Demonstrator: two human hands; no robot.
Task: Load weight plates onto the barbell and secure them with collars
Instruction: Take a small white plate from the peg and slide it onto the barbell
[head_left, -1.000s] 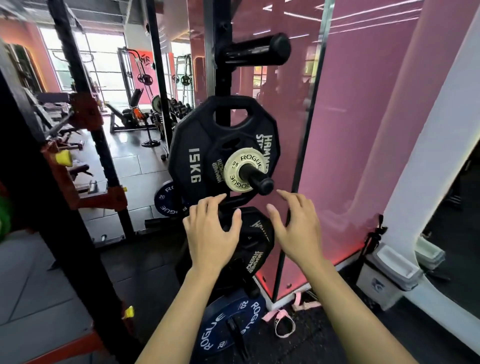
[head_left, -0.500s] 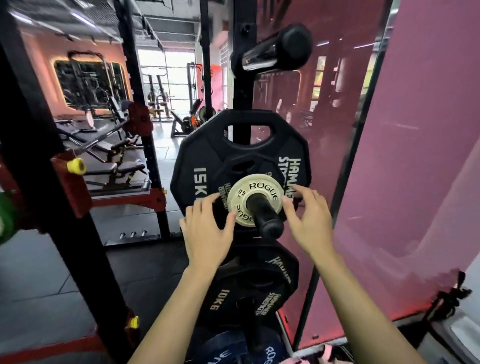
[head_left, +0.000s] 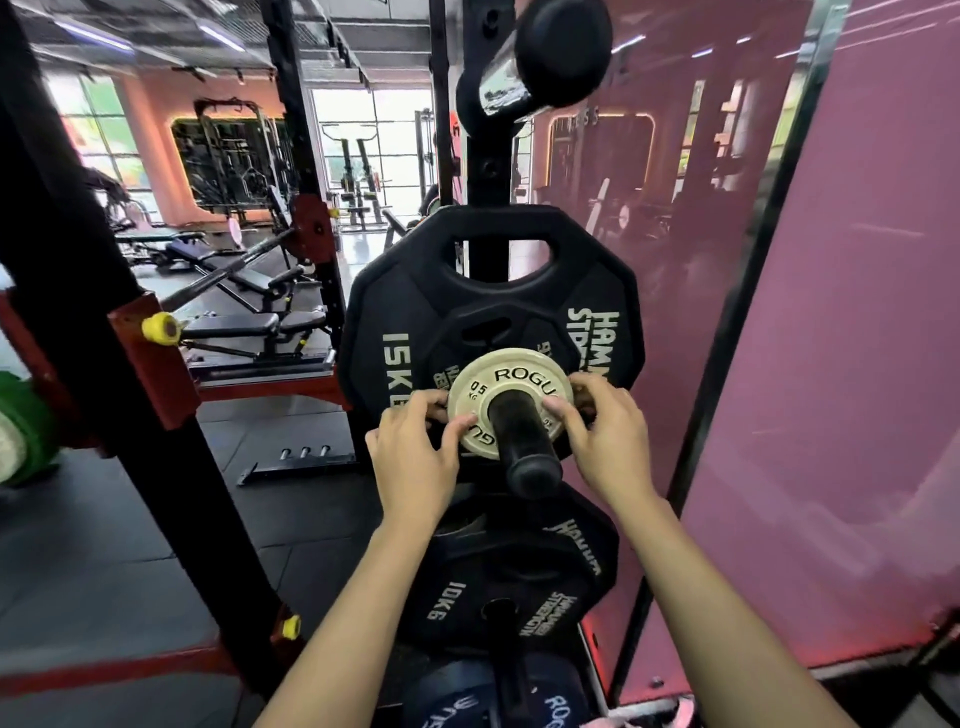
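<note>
Item 1, lower centre: your left hand (head_left: 415, 457) and right hand (head_left: 605, 441), fingers curled narrow on opposite edges of the small pale plate (head_left: 511, 402); thumbs on its face, fingertips tucked behind the rim. Judged step: drawing this plate off its peg. Pull evenly on both sides and straight along the peg so the bore does not bind; the plate looks light, so little force should do

Item 2, centre: the peg (head_left: 524, 441), a dark round stub with a matte, slightly scuffed sleeve, pointing toward you through the pale plate's hole. The plate is a thin disc, cream finish, worn, black raised lettering

Item 3, just behind: a smaller black plate (head_left: 498, 327), then the large black plate (head_left: 493, 312) marked 15 kg, many-sided, rubbery-looking, with a grip slot at the top. Both sit on the same peg

Item 4, lower centre: a black 10 kg plate (head_left: 509, 582) on a lower peg, and a dark blue plate (head_left: 498, 696) under it

Item 5, upper centre: the black steel upright (head_left: 488, 156) and an empty shiny peg (head_left: 540, 57)

Item 6, left background: benches (head_left: 244, 327). No barbell or collars can be made out with certainty
</note>
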